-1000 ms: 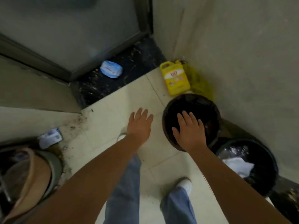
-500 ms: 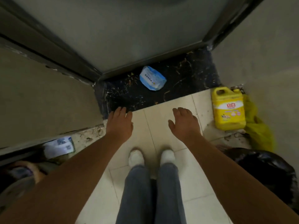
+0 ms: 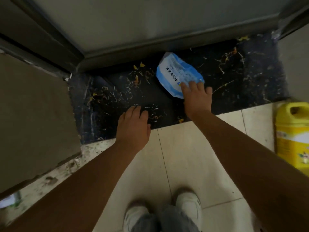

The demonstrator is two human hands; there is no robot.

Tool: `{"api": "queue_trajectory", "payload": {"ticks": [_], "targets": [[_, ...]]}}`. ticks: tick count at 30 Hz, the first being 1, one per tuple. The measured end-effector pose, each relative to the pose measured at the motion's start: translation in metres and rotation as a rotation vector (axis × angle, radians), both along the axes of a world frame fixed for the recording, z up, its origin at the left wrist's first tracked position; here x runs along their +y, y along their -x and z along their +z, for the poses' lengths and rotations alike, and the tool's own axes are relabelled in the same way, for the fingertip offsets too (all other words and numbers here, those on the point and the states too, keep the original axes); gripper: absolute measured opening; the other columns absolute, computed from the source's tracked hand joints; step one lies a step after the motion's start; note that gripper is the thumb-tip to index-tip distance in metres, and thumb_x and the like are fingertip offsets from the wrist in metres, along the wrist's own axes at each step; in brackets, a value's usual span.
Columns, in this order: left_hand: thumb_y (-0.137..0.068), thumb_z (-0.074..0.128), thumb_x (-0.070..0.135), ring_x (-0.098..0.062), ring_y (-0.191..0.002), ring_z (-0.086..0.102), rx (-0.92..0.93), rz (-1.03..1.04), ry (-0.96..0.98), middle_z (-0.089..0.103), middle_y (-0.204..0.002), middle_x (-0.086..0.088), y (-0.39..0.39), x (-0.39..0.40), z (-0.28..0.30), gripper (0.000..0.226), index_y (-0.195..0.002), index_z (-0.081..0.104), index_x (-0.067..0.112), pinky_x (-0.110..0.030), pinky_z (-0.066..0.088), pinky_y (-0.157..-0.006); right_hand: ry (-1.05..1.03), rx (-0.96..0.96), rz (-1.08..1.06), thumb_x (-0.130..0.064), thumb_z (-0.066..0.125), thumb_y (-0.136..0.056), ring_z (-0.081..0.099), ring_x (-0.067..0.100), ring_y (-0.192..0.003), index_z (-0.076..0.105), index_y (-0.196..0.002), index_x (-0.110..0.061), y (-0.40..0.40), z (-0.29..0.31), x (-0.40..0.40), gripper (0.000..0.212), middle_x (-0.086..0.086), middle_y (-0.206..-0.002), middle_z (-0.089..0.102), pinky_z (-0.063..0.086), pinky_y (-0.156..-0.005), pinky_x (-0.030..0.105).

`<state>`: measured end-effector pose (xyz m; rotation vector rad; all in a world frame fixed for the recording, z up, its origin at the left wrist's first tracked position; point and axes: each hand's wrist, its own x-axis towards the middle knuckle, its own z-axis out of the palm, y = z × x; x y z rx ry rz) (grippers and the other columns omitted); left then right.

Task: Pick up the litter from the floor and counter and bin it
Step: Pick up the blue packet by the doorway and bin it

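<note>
Litter here is a blue-and-white packet lying flat on the dark marble doorstep against the door frame. Fingertips of the right hand lie on its near edge, spread and not yet closed round it. The left hand hovers open, holding nothing. Thin flat plastic on smooth stone may slide away or slip from a shallow pinch.
</note>
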<state>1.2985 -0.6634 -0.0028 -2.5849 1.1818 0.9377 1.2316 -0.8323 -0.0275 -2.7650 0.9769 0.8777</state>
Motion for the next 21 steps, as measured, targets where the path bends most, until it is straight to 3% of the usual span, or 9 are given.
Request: {"api": "queue_trajectory", "payload": {"ticks": [3,7,9,11,13,15,19,21], "targets": [[-0.101,0.035,0.033,-0.021,-0.147,0.016,0.001,-0.01,0.008,0.022,-0.158,-0.006,0.003,-0.001,0.0,0.051,-0.148,0.025,0.016,-0.035,0.018,-0.12,0.033,-0.021,0.006,-0.013,0.048,-0.092,0.034,0.033,-0.129,0.046,-0.134,-0.012,0.005,-0.004,-0.003,0.042,0.015,-0.137,0.044,0.027,-0.11,0.045],[-0.098,0.047,0.023,-0.03,-0.142,0.029,0.004,0.039,0.054,0.036,-0.151,-0.015,0.012,-0.003,0.034,0.048,-0.143,0.039,0.007,-0.041,0.028,-0.116,-0.011,-0.158,-0.065,-0.008,0.05,-0.088,0.049,0.032,-0.116,0.063,-0.117,-0.011,0.035,0.029,0.017,0.033,0.014,-0.119,0.061,0.029,-0.103,0.039],[-0.084,0.064,0.01,-0.042,-0.122,0.054,-0.049,-0.055,0.151,0.058,-0.129,-0.028,0.021,-0.005,0.064,0.04,-0.122,0.06,-0.004,-0.051,0.046,-0.099,0.08,-0.215,-0.082,-0.008,0.061,-0.063,0.066,0.027,-0.082,0.078,-0.079,-0.018,0.062,0.066,0.031,0.025,0.005,-0.079,0.071,0.028,-0.078,0.031],[-0.065,0.08,0.005,-0.047,-0.099,0.067,-0.083,-0.17,0.14,0.069,-0.107,-0.032,0.034,-0.01,0.107,0.041,-0.103,0.07,-0.008,-0.057,0.054,-0.081,0.039,-0.207,-0.157,-0.011,0.072,-0.044,0.066,0.023,-0.057,0.075,-0.058,-0.02,0.1,0.111,0.044,0.017,-0.002,-0.056,0.066,0.02,-0.062,0.029],[-0.054,0.088,0.006,-0.046,-0.096,0.069,-0.058,-0.268,0.106,0.071,-0.103,-0.031,0.053,-0.021,0.16,0.049,-0.098,0.071,-0.007,-0.059,0.053,-0.078,-0.053,-0.184,-0.261,-0.009,0.084,-0.038,0.066,0.024,-0.055,0.075,-0.059,-0.02,0.141,0.161,0.055,0.025,-0.001,-0.055,0.066,0.02,-0.062,0.029],[-0.047,0.091,0.009,-0.043,-0.091,0.071,-0.055,-0.401,0.119,0.073,-0.098,-0.028,0.076,-0.036,0.213,0.051,-0.093,0.073,-0.005,-0.059,0.054,-0.075,-0.091,-0.157,-0.371,-0.009,0.083,-0.046,0.067,0.026,-0.062,0.076,-0.065,-0.018,0.177,0.221,0.06,0.022,0.001,-0.061,0.069,0.025,-0.068,0.03],[-0.041,0.093,0.015,-0.038,-0.088,0.074,-0.017,-0.683,0.135,0.075,-0.093,-0.023,0.141,-0.07,0.311,0.052,-0.088,0.076,0.0,-0.055,0.056,-0.072,0.015,-0.244,-0.582,-0.017,0.068,-0.046,0.065,0.023,-0.054,0.072,-0.058,-0.021,0.252,0.322,0.068,0.013,-0.003,-0.054,0.064,0.028,-0.065,0.027],[-0.051,0.088,0.016,-0.038,-0.089,0.074,-0.011,-0.857,0.185,0.076,-0.095,-0.023,0.183,-0.086,0.354,0.042,-0.088,0.076,0.0,-0.055,0.057,-0.074,0.131,-0.299,-0.689,-0.017,0.071,-0.046,0.066,0.022,-0.053,0.073,-0.059,-0.022,0.293,0.358,0.074,0.014,-0.003,-0.053,0.064,0.033,-0.067,0.027]]}}
